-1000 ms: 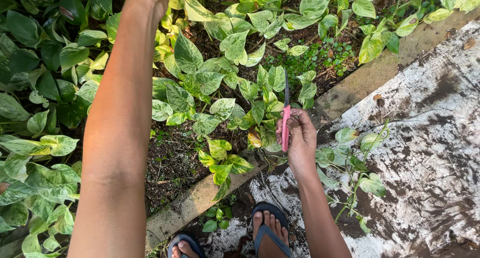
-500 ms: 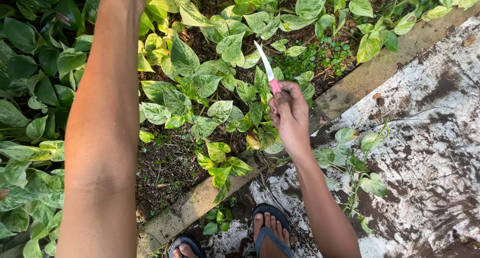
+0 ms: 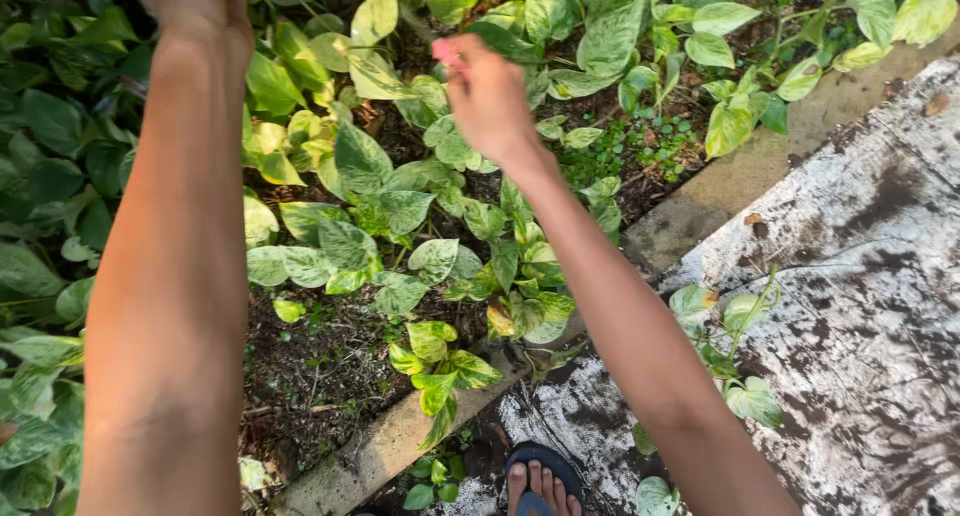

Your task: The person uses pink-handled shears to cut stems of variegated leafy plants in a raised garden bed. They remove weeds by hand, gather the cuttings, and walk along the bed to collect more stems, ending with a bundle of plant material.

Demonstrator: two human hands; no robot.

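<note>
Reaching over the bed, the right hand (image 3: 490, 96) is clenched around a pink handle (image 3: 443, 52), of which only a small end shows past the knuckles at the hand's upper left. The tool's blade is hidden behind the hand, so its long axis and pointing direction cannot be told. The handle sits above the variegated leaves (image 3: 400, 216), near the top middle of the view. The left hand (image 3: 200, 1) is cut by the top edge; whether its fingers are closed or released cannot be told. Its forearm runs down the left side.

The surface below is dark soil (image 3: 320, 366) covered by green and yellow-green foliage. A concrete kerb (image 3: 700, 201) runs diagonally between bed and a stained, pale slab (image 3: 860, 306). A vine (image 3: 745, 321) trails across the slab. A sandalled foot (image 3: 540, 481) stands on the slab just beside the kerb. Open room lies right, over the slab.
</note>
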